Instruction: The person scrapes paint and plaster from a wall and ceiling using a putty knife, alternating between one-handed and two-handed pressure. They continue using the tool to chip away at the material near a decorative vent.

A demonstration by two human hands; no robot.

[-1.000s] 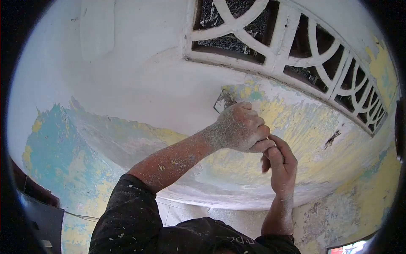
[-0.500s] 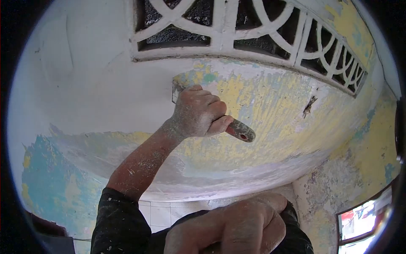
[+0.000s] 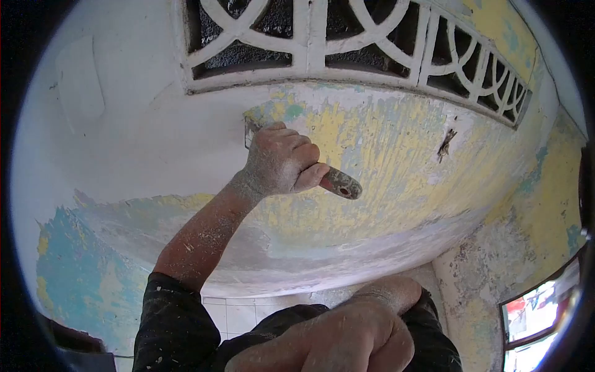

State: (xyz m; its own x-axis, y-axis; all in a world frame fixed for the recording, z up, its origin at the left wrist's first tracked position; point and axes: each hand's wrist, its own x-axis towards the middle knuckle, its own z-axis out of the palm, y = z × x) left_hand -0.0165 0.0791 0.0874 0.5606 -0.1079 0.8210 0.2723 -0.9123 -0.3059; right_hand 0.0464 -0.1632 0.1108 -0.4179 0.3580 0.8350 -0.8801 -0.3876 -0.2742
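Observation:
My left hand (image 3: 282,158) is closed around the handle of a putty knife (image 3: 343,185), its end sticking out to the lower right. At the upper left of the fist, a small part of the metal blade (image 3: 250,131) lies against the wall (image 3: 384,155), where white meets patchy yellow and blue paint. Dust and flakes coat the hand and forearm. Close to the camera, my right hand (image 3: 353,341) is bent with its fingers curled. The lower picture edge cuts it off, so whatever it may hold is hidden.
A white openwork vent (image 3: 304,40) runs along the wall above my left hand. Dark strands poke from a hole (image 3: 446,146) at the right. A window (image 3: 533,316) sits at lower right, and pale floor tiles (image 3: 240,316) show below.
The view has shifted slightly, so the wall and vent appear further left. My left hand and the putty knife stay at nearly the same spot on the wall.

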